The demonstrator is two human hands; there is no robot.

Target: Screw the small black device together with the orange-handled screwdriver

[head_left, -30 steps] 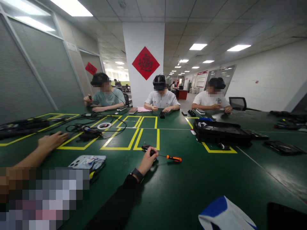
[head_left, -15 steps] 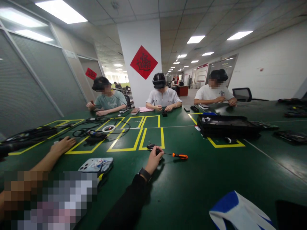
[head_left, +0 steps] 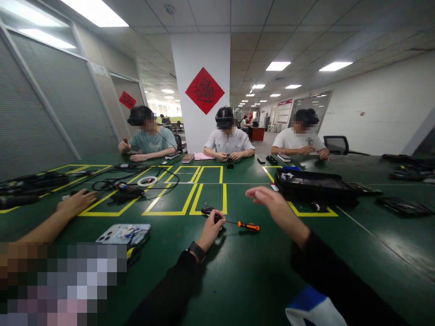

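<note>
My left hand (head_left: 210, 228), in a black sleeve with a dark wristband, rests on the green table (head_left: 244, 271) with its fingers curled round a small black object (head_left: 208, 211). Just right of it lies a screwdriver with an orange handle (head_left: 247, 225). My right hand (head_left: 270, 206) is raised above the table to the right of the screwdriver, fingers stretched out and pointing left, holding nothing.
A co-worker's bare arm (head_left: 64, 210) lies on the table at left, near a phone in a patterned case (head_left: 124, 234). Cables and a white ring (head_left: 147, 181) sit beyond yellow taped boxes (head_left: 204, 192). A black tray (head_left: 316, 185) stands at right. Three people sit opposite.
My right arm has come into view from the lower right and reached out over the table. My left hand stays on the black object.
</note>
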